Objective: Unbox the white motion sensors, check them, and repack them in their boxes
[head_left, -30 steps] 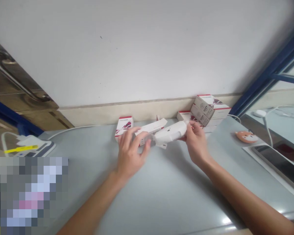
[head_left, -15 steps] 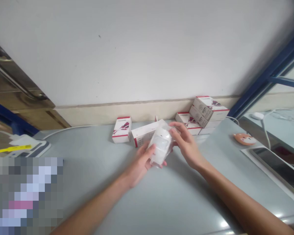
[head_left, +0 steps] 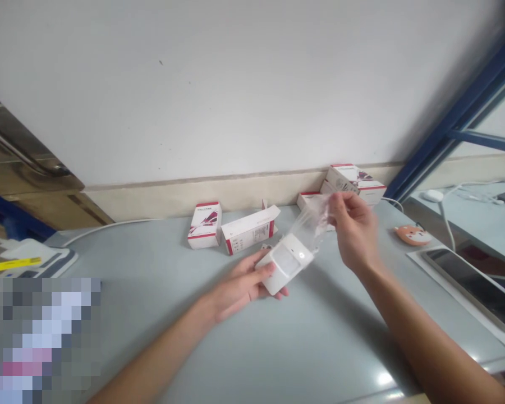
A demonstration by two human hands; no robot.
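The left hand (head_left: 239, 289) lies half open, palm up, cradling a white plastic motion sensor (head_left: 287, 264) above the table (head_left: 320, 342). At the sensor's 2 o'clock, the right hand (head_left: 353, 230) pinches a clear plastic bag (head_left: 309, 221), its film reaching the sensor's top. At 11 o'clock sits an open white carton (head_left: 248, 229) with red edges (its print too small to read).

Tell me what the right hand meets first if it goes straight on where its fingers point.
Beyond the clear plastic bag that it pinches, the right hand would probably meet the white-and-red box at the back of the table first. Depth is unclear, so it might pass beside that box to the beige skirting.
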